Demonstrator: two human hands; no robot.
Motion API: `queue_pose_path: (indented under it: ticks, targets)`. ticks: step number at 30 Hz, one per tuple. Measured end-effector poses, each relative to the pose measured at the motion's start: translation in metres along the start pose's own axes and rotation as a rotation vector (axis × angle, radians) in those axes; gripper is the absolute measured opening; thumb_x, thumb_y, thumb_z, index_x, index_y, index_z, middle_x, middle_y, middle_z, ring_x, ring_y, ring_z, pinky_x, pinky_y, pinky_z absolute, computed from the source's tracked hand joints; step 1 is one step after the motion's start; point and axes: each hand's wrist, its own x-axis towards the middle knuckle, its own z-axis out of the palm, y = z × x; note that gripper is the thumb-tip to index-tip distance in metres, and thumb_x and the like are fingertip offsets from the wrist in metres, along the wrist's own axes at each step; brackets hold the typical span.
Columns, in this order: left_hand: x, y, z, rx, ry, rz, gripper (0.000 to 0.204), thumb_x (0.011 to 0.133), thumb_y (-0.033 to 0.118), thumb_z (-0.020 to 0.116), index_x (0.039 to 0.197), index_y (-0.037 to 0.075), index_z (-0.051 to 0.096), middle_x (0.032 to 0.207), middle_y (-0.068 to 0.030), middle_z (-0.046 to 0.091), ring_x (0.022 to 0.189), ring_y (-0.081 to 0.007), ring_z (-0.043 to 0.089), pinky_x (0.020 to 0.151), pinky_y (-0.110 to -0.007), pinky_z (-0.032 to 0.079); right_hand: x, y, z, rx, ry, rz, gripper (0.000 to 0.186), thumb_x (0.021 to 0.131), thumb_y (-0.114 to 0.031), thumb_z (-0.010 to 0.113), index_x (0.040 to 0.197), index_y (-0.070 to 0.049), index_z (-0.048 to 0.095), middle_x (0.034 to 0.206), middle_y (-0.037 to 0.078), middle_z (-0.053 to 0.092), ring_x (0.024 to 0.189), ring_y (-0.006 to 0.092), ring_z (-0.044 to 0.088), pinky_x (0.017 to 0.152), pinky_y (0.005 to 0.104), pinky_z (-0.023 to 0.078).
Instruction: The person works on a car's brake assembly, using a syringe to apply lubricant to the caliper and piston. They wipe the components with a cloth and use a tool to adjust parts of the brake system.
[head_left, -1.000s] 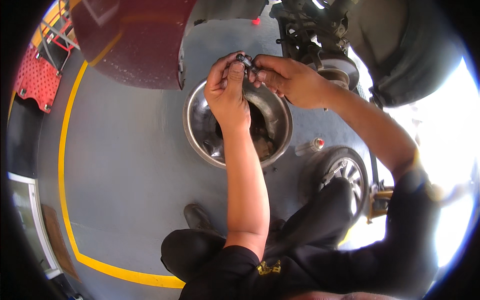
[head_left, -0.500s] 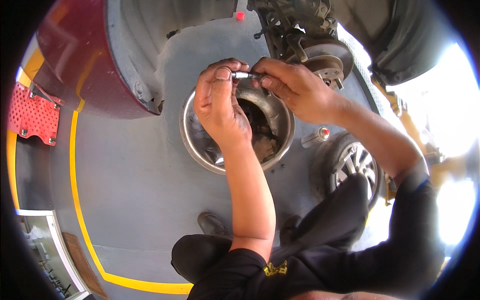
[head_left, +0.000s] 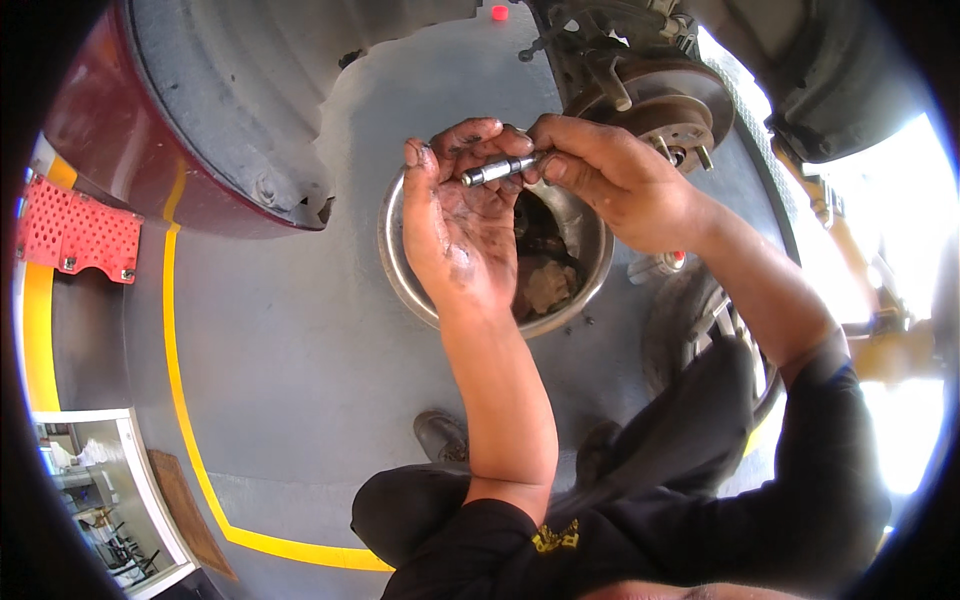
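Note:
Grease smears my left hand [head_left: 470, 225], which is turned palm up, its fingers apart and loosely curled just behind a small silver cylindrical pin [head_left: 490, 173]. My right hand [head_left: 625, 180] pinches the dark end of that pin between thumb and fingers, holding it across the left palm; whether it touches the left fingertips I cannot tell. Beneath both hands a steel bowl [head_left: 393, 270] stands on the floor with dark parts and a crumpled pale piece inside. A brake disc with studs [head_left: 680, 140] is just beyond my right hand.
A maroon car body panel [head_left: 100, 120] hangs at upper left, near a red perforated board [head_left: 80, 225]. A loose wheel [head_left: 668, 330] lies by my right knee, below a spray can [head_left: 650, 268]. A small red object [head_left: 499, 13] sits on the floor at the top.
My left hand has let go of the pin and opened, rolling palm up. My right hand keeps its pinch, and the pin now slants down toward the left. The view has shifted slightly.

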Motion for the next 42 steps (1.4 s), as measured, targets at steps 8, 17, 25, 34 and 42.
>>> queue_pose_path:
  ticks: [8,17,25,34,42]
  targets:
    - [-0.005,-0.001,-0.024,0.154,-0.182,0.156,0.062,0.092,0.057,0.063,0.124,0.005,0.058,0.12,-0.0138,0.063,0.109,-0.0277,0.06,0.086,-0.042,0.051,0.001,0.009,0.007,0.159,-0.055,0.022,0.023,0.106,-0.019,0.05,0.123,-0.005,0.057,0.102,0.016,0.065,0.099,0.0306,0.063,0.089,0.0406,0.047]
    - [0.009,0.002,-0.044,0.359,0.236,-0.136,0.031,0.097,0.035,0.061,0.11,0.007,0.068,0.1,-0.0058,0.07,0.082,-0.0133,0.06,0.079,-0.03,0.047,-0.03,0.044,0.032,0.143,-0.417,0.225,0.03,0.107,-0.028,0.049,0.123,-0.005,0.059,0.109,0.012,0.067,0.105,0.0228,0.062,0.094,0.037,0.047]
    - [0.01,0.023,-0.115,0.801,0.518,-0.882,0.018,0.095,0.032,0.061,0.093,0.015,0.064,0.084,0.0017,0.068,0.066,-0.0086,0.059,0.054,-0.025,0.04,-0.02,0.015,0.036,-0.333,-0.862,0.462,0.035,0.102,-0.035,0.051,0.119,-0.009,0.066,0.117,0.018,0.068,0.109,0.0373,0.064,0.092,0.0483,0.049]
    - [-0.132,0.236,-0.032,0.557,0.906,-0.806,0.04,0.094,0.045,0.067,0.121,0.017,0.062,0.114,-0.0036,0.069,0.103,-0.0181,0.064,0.092,-0.037,0.048,-0.026,-0.167,0.015,-0.326,-1.078,0.545,0.038,0.095,-0.039,0.058,0.114,-0.009,0.071,0.116,0.019,0.069,0.106,0.0385,0.065,0.092,0.0504,0.051]
    - [-0.38,0.591,0.024,0.647,1.511,-0.373,0.033,0.096,0.036,0.058,0.124,0.018,0.059,0.107,-0.0034,0.069,0.087,-0.0181,0.062,0.075,-0.035,0.049,0.047,-0.355,0.028,-0.086,-1.159,0.449,0.034,0.099,-0.036,0.053,0.116,-0.011,0.069,0.115,0.017,0.069,0.109,0.0369,0.064,0.094,0.0481,0.048]
